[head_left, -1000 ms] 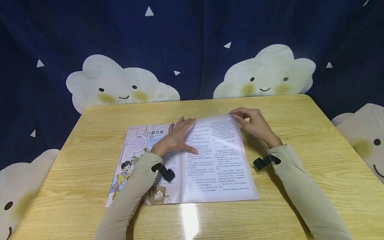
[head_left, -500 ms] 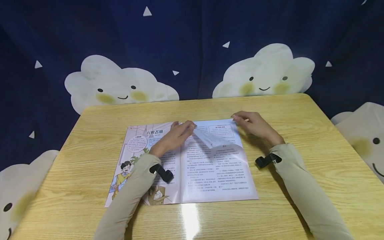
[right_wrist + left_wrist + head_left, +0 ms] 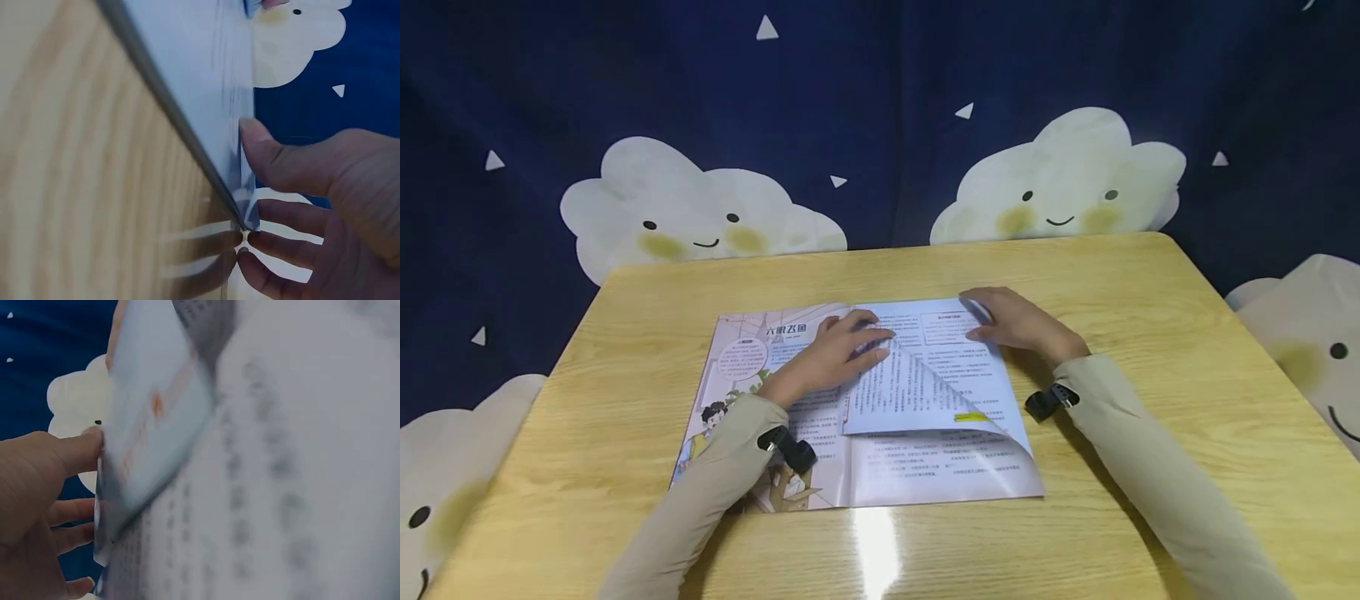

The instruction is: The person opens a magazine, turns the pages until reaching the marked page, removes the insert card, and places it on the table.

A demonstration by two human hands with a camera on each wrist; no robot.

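An open magazine point(image 3: 955, 492) lies on the wooden table, a picture at its left. One right-hand page point(image 3: 895, 400) is folded back diagonally toward the spine, its underside and a yellow strip showing. My left hand point(image 3: 823, 358) pinches the raised page near the top of the spine; in the left wrist view, the thumb of that hand point(image 3: 37, 481) lies against its edge, the contact partly hidden. Around the magazine's top right corner rests my right hand point(image 3: 1018, 321), fingers at the far edge and thumb on the paper. The right wrist view shows this hand point(image 3: 337, 194) with fingers spread.
The wooden table point(image 3: 1150, 333) extends on all sides of the magazine, with a light reflection point(image 3: 876, 550) in front. Behind it hangs a dark blue curtain point(image 3: 880, 100) with cloud faces. Black wrist cameras point(image 3: 793, 450) are strapped over both beige sleeves.
The page lay nearly flat, then its top right corner lifted away from my right hand. It is now folded farther left and toward me. My right hand has shifted slightly left.
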